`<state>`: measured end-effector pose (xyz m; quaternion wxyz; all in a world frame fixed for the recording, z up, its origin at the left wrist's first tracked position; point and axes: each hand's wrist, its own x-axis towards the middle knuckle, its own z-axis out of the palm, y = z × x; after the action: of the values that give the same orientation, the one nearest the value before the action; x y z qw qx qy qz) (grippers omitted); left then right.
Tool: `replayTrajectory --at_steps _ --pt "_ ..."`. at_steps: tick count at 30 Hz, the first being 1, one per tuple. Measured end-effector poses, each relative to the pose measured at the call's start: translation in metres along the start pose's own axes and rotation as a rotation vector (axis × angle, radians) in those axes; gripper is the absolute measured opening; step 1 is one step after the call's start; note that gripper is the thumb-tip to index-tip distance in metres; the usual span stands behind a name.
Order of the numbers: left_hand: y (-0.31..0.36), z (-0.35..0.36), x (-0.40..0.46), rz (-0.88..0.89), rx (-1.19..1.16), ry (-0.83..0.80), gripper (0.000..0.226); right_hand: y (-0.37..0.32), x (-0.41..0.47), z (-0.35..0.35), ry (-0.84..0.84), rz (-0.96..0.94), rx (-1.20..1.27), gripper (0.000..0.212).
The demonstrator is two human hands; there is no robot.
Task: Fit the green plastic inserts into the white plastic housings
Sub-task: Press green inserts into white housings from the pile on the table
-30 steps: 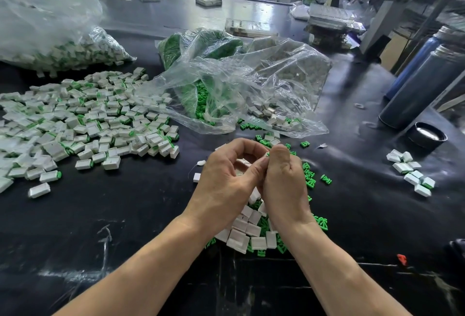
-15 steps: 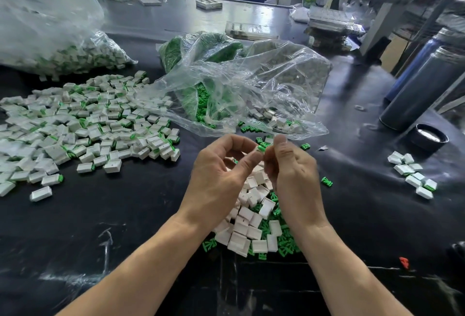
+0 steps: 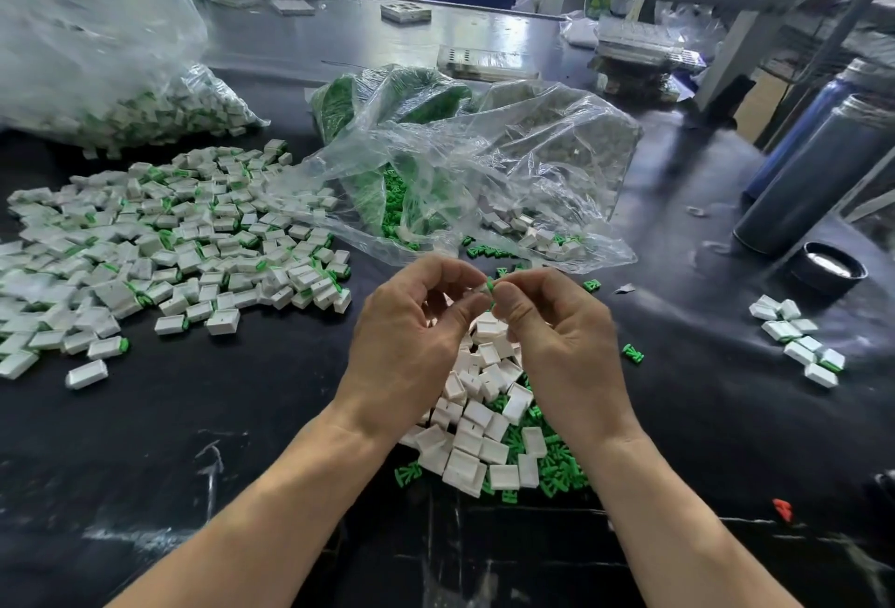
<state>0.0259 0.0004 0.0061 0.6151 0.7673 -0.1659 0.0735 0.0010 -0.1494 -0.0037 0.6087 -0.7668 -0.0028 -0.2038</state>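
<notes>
My left hand [image 3: 411, 341] and my right hand [image 3: 562, 341] meet above the black table. Between their fingertips they pinch one small piece, a white housing with a green insert [image 3: 489, 286] showing at its end. The fingers hide most of it. Below the hands lies a loose heap of white housings [image 3: 477, 428] mixed with green inserts [image 3: 552, 462]. To the left spreads a wide pile of housings with green ends [image 3: 169, 249].
A clear open bag [image 3: 484, 181] with green inserts and some housings lies just behind the hands. Another filled bag [image 3: 121, 89] sits far left. A small cluster of housings [image 3: 799, 341], a black cap [image 3: 828, 268] and dark cylinders [image 3: 813, 176] stand at the right.
Both hands have risen away from the heap and drawn slightly apart. The green end of the pinched piece now shows between the fingertips.
</notes>
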Motion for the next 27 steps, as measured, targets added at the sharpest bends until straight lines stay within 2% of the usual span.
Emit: replayTrajectory --at_steps 6,11,14,18,22,27 --pt "-0.009 -0.015 0.008 0.019 0.239 0.051 0.010 0.005 0.002 -0.003 0.092 0.071 -0.016 0.009" --pt "-0.021 -0.049 0.024 0.020 0.634 0.250 0.011 0.010 0.006 -0.011 0.170 0.145 -0.015 0.007" --pt "-0.025 -0.066 0.032 -0.035 0.764 0.357 0.013 0.010 0.007 -0.014 0.199 0.150 -0.081 0.007" --pt "-0.028 -0.075 0.035 -0.104 0.870 0.413 0.021 0.012 0.012 -0.021 0.248 0.165 -0.128 0.015" --pt "-0.025 -0.066 0.032 -0.037 0.795 0.351 0.020 0.016 0.016 -0.029 0.272 0.193 -0.176 0.017" --pt "-0.024 -0.043 0.025 -0.021 0.635 0.106 0.012 0.016 0.020 -0.039 0.195 0.246 -0.473 0.011"
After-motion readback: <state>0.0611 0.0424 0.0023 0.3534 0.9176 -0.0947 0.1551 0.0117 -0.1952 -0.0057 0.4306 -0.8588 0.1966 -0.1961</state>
